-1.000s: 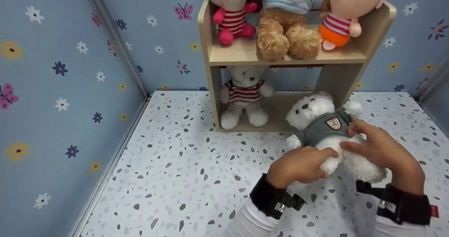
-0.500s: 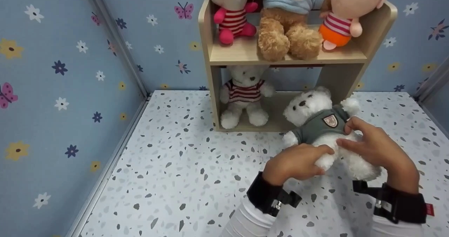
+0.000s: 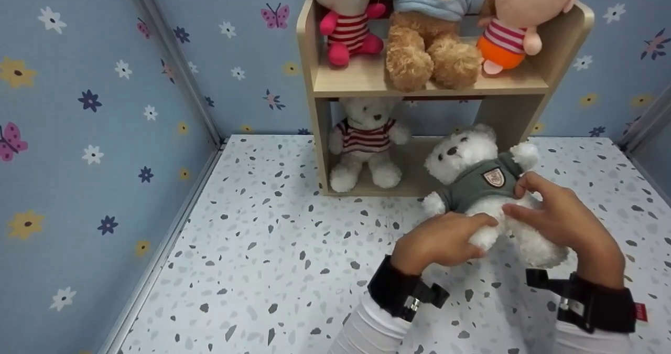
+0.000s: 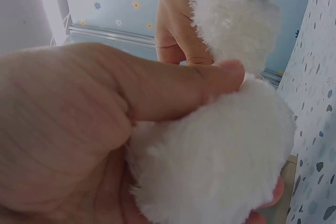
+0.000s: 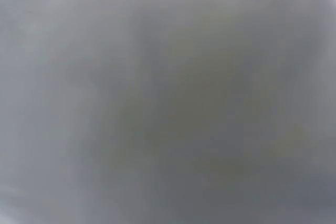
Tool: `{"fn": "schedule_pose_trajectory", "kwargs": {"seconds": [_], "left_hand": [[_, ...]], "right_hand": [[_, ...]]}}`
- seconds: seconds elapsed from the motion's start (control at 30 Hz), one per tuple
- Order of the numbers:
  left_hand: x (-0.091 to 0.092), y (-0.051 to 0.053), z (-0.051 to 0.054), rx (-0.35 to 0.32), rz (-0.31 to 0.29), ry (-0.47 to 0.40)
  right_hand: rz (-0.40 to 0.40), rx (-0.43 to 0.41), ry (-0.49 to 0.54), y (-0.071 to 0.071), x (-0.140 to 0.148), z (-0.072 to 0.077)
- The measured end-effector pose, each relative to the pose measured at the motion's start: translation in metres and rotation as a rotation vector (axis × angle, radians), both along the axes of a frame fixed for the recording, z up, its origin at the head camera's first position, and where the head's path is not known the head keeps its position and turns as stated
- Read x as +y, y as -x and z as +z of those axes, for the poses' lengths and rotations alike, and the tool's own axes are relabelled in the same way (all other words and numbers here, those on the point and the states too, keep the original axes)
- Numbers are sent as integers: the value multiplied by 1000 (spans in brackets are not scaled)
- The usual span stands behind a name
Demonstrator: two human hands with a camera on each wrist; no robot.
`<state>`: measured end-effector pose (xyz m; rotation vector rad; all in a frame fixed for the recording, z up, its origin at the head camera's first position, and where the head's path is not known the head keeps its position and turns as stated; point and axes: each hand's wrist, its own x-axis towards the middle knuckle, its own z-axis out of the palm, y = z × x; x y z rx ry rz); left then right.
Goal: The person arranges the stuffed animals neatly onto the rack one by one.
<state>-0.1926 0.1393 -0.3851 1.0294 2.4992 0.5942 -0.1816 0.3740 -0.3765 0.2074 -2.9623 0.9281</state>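
Note:
A white teddy bear [image 3: 485,181] in a dark green shirt with a shield badge leans back, tilted to the left, in front of the shelf's lower right part. My left hand [image 3: 443,238] grips one of its legs; in the left wrist view the thumb lies over the white fur [image 4: 215,156] and fingertips show beneath. My right hand [image 3: 563,215] holds the bear's side at the hip, thumb and forefinger on the shirt hem and belly. Its other fingers are hidden behind the bear. The right wrist view is only a grey blur.
A wooden two-tier shelf [image 3: 430,87] stands at the back. A white bear in a striped shirt [image 3: 365,139] sits in its lower left. Above sit a striped doll with glasses [image 3: 348,31], a brown bear [image 3: 409,52] and an orange-bottomed doll [image 3: 502,44]. The speckled tabletop [image 3: 251,249] spreads leftward.
Both hands and the green-shirted bear have shifted slightly left and up toward the shelf, mostly in the first half second. The grip looks the same.

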Motion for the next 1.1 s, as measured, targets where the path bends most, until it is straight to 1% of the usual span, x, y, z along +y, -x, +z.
{"fn": "schedule_pose_trajectory", "kwargs": {"seconds": [0.27,0.4,0.5,0.67,0.8,1.0,1.1], "left_hand": [[-2,3,-1,3,-1,0],[-5,6,-1,5,3,-15],[-8,7,0,-6,15,-23],[-11,8,0,-24,51,-25],[-11,8,-1,-28,73,-31],[-12,8,-1,-12,81,-44],[-13,8,-1,-17,80,-60]], "right_hand": [[0,-4,-1,2,-1,-1],[1,20,-2,3,-3,-1],[0,28,-4,4,-4,-1],[-9,17,9,5,-6,-3],[-13,26,19,5,-7,-3],[-16,30,23,5,-7,-2],[-20,22,27,5,-7,-2]]}}
